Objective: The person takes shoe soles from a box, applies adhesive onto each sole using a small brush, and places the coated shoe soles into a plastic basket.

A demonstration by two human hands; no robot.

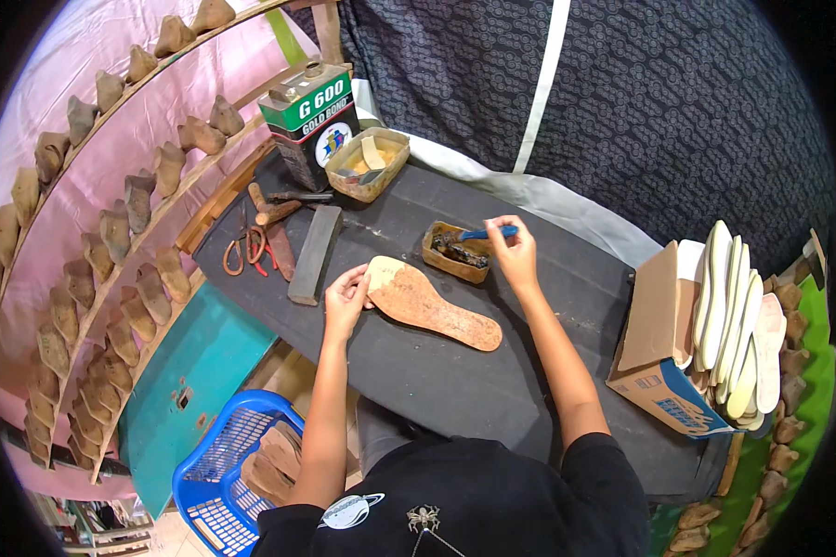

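At a dark worktable (529,306), we see both bare forearms reach up from the lower edge, elbows bent. The left hand (346,299) rests at the heel end of a tan cork insole (432,302), fingers curled and pressed together, fingertips pinching its edge. The insole lies flat near the table's centre, its toe pointing to four o'clock. The right hand (514,252) hovers at one o'clock from the insole, thumb and fingers pinching a blue-handled brush (481,233) whose tip dips into a small brown glue tub (454,251).

At eleven o'clock from the insole we note a rectangular glue can (308,130), green and black with a white label patch, and beside it a shallow tan tray (370,164). Red-handled scissors (248,246) and a dark sharpening block (315,253) lie at nine o'clock. At three o'clock stands an open cardboard box (664,371) with blue printing, packed with upright pale insoles (738,316). A blue plastic basket (223,464) sits at seven o'clock; wooden shoe lasts (121,232) line curved racks at ten o'clock.
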